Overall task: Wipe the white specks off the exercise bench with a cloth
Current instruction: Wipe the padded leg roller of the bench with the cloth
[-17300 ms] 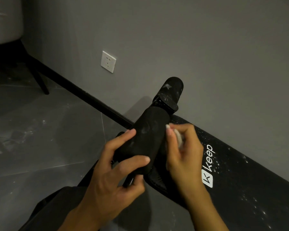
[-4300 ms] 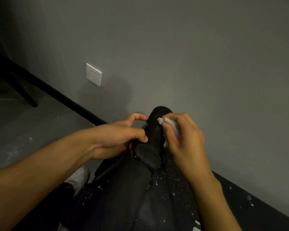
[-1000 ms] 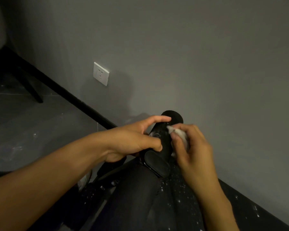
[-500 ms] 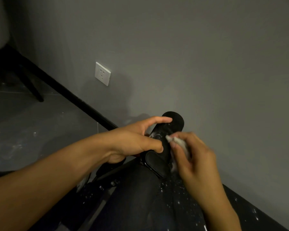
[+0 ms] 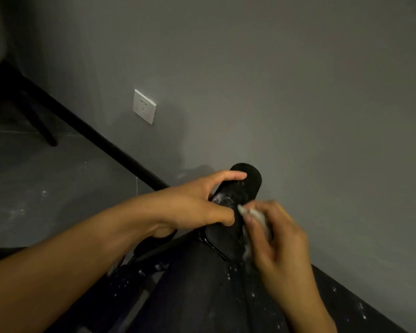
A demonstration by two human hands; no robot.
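The black exercise bench (image 5: 202, 296) runs from the bottom of the view toward the wall, dotted with white specks. At its far end a black foam roller (image 5: 244, 186) sticks up, with a white smear on its near side. My left hand (image 5: 197, 205) grips the roller from the left, thumb and fingers around it. My right hand (image 5: 279, 239) is shut on a small white cloth (image 5: 257, 216) and presses it against the right side of the roller's lower part. This hand is motion-blurred.
A grey wall stands close behind the bench, with a white socket (image 5: 144, 106) low on it and a black skirting board (image 5: 94, 135) along the floor. A dark chair leg (image 5: 41, 128) stands at the far left. The grey floor (image 5: 46, 188) shows pale dust marks.
My right hand with the cloth has slid down the right side of the roller, from near its top toward its base. My left hand has kept its grip.
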